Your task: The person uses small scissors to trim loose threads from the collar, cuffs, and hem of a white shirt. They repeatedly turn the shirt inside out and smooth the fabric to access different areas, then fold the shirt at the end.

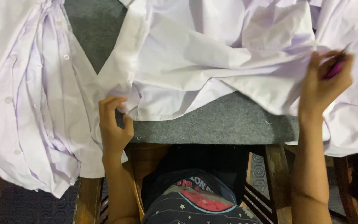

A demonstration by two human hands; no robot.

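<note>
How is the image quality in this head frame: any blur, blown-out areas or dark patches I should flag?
Head view: the right hand and the pink tool it grips are motion-blurred; the left hand pinching the white shirt is sharper. The pale cloth at far left is nearly washed out, with a faint lilac cast in the folds. Below the grey table mat the scene falls into deep shadow.

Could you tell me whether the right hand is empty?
No, the right hand holds a slim pink tool against the white shirt.
</note>
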